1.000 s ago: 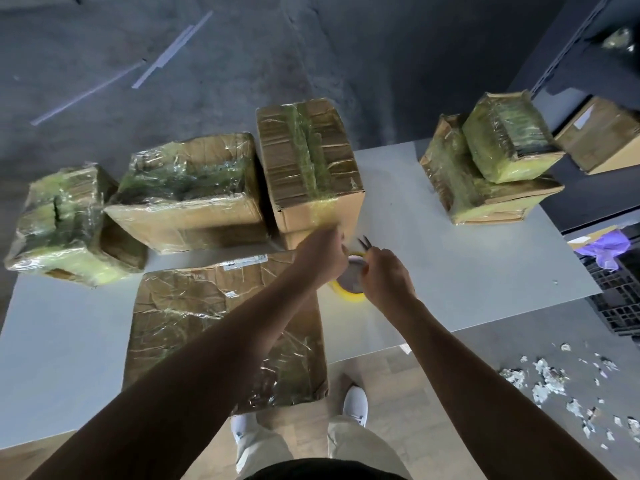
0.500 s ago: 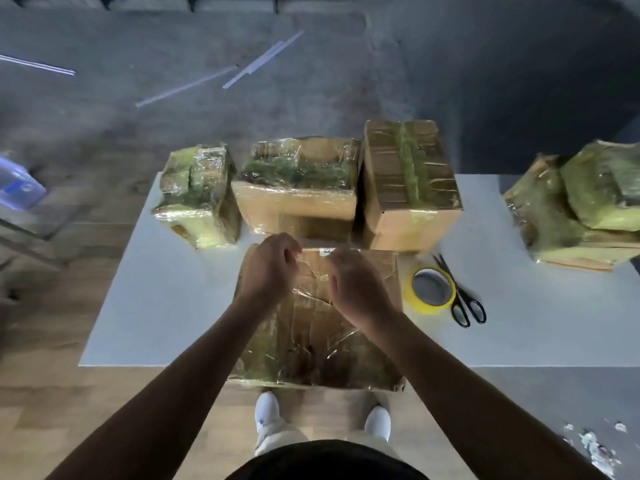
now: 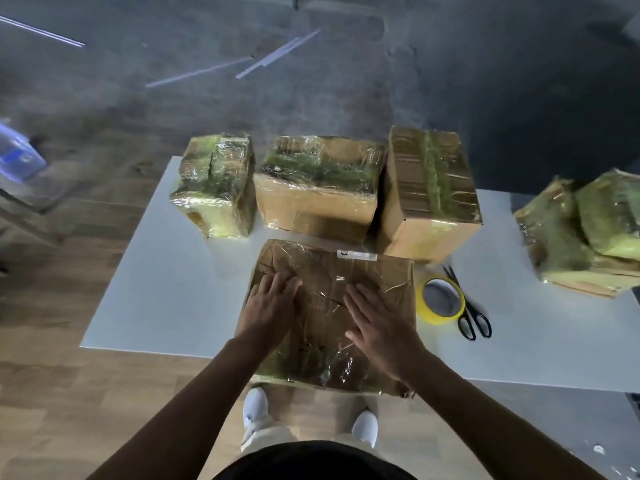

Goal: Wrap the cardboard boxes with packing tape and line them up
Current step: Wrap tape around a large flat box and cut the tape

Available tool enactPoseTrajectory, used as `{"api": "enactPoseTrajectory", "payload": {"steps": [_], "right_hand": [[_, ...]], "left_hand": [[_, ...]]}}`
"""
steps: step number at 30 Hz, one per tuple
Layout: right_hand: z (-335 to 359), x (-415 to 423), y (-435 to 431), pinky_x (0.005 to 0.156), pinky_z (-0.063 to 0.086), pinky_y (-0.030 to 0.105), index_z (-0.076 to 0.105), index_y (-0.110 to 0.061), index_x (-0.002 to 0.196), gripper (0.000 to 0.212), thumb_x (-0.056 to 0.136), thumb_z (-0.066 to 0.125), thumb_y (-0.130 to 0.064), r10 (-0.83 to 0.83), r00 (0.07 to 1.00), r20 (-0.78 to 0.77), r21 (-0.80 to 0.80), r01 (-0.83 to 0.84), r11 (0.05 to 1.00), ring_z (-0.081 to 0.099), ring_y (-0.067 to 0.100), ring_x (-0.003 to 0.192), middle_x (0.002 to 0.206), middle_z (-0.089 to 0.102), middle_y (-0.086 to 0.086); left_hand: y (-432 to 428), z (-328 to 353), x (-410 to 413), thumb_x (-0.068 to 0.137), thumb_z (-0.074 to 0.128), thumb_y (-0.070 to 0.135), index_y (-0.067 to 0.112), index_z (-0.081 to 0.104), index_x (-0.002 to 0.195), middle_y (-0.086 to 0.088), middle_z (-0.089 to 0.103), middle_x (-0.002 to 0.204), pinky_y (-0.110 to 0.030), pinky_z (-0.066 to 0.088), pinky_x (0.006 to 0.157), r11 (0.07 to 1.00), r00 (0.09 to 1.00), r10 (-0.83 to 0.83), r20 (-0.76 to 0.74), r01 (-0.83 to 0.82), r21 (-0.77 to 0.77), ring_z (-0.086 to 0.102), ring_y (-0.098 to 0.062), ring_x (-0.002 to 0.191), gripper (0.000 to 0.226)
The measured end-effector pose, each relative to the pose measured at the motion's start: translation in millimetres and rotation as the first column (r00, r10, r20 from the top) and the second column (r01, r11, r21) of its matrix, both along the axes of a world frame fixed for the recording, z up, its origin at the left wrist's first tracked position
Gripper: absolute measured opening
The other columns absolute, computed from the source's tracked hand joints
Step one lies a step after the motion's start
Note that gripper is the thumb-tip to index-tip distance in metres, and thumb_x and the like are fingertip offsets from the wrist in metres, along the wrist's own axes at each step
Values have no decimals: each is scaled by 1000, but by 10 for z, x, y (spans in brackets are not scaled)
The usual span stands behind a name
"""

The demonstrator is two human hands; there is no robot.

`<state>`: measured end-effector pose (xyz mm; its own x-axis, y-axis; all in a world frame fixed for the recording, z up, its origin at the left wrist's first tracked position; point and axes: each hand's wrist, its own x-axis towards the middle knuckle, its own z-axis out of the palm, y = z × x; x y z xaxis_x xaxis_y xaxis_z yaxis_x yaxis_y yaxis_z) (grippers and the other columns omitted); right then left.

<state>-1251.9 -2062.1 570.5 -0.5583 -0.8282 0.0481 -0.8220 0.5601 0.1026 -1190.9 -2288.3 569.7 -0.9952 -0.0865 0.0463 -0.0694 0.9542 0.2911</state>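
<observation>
A large flat cardboard box (image 3: 322,268) wrapped in clear tape lies at the near edge of the white table (image 3: 166,289), overhanging it. My left hand (image 3: 272,306) and my right hand (image 3: 375,327) press flat on its top with straight fingers. Behind it three taped boxes stand in a row: a small one (image 3: 214,185), a middle one (image 3: 318,181) and a tall one (image 3: 429,188). A yellow tape roll (image 3: 441,301) lies right of the flat box, with black scissors (image 3: 471,313) beside it.
Two more wrapped boxes (image 3: 585,233) are stacked at the table's right end. White strips (image 3: 277,55) lie on the dark floor beyond the table. My white shoes (image 3: 254,408) stand below the near edge. Paper scraps (image 3: 595,448) dot the floor at lower right.
My hands left the tape roll and scissors on the table, moved left to the flat box, and went from curled at its far edge to flat on its top.
</observation>
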Motion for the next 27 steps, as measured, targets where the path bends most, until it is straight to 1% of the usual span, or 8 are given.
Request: {"api": "enactPoseTrajectory", "payload": {"steps": [6, 8, 10, 15, 19, 21, 23, 27], "right_hand": [[-5, -15, -91, 104, 45, 42, 68, 0, 116, 37, 82, 68, -15, 11, 1000, 12, -326, -6, 945, 56, 30, 123, 129, 61, 16], [-21, 7, -153, 104, 45, 42, 67, -6, 120, 40, 82, 69, -17, 107, 993, 41, -290, -91, 953, 54, 25, 126, 132, 60, 9], [-45, 23, -101, 101, 47, 42, 66, -11, 123, 44, 80, 72, -21, 122, 991, 62, -221, -106, 969, 55, 22, 125, 132, 61, 5], [-13, -120, -28, 89, 55, 40, 75, -7, 104, 25, 81, 67, -14, 68, 994, 91, -367, -30, 930, 64, 22, 110, 114, 70, 7], [-28, -203, -325, 100, 49, 42, 66, -1, 120, 45, 79, 75, -16, -3, 1000, 21, -269, 9, 963, 57, 29, 122, 127, 63, 15], [-66, -193, -376, 99, 48, 45, 62, 2, 123, 53, 77, 76, -20, -5, 1000, -11, -140, 3, 990, 53, 32, 126, 132, 58, 18], [-109, -152, -313, 102, 45, 47, 59, 2, 127, 55, 82, 68, -26, 19, 997, -70, -62, -24, 998, 48, 32, 130, 137, 54, 18], [-211, -21, -120, 109, 37, 48, 54, 0, 133, 52, 92, 43, -29, 17, 993, -117, -120, -32, 992, 43, 30, 135, 144, 47, 17]], "left_hand": [[228, 49, -44, 82, 53, 11, 6, 70, 106, -13, 66, 108, -38, 55, 78, 992, 990, -110, -93, 103, -79, 65, -31, 98, 30], [352, -34, 48, 89, 45, 18, 4, 59, 128, -15, 56, 134, -42, 46, 101, 974, 978, -208, 4, 207, -90, 52, -32, 125, 43], [373, -125, 168, 98, 37, 26, 3, 39, 144, -15, 33, 152, -46, 32, 112, 945, 958, -272, 95, 285, -164, 28, -31, 142, 51], [261, -104, 146, 98, 34, 30, 5, 41, 143, -14, 34, 152, -45, 29, 114, 923, 940, -320, 122, 338, -184, 26, -28, 143, 52], [322, -88, -61, 98, 30, 26, 6, 21, 150, -12, 11, 160, -35, -3, 119, 936, 947, -283, 153, 307, -172, 0, -23, 148, 57], [353, -108, -81, 100, 23, 30, 7, 17, 151, -12, 8, 160, -38, 3, 120, 936, 952, -255, 168, 287, -202, 0, -24, 148, 56], [353, -105, -44, 99, 19, 32, 5, 29, 147, -14, 22, 156, -43, 19, 117, 915, 952, -269, 148, 301, -270, 17, -28, 145, 56], [279, -169, 1, 97, 25, 34, 6, 37, 144, -14, 32, 152, -45, 27, 115, 922, 951, -286, 119, 307, -237, 25, -27, 143, 56]]}}
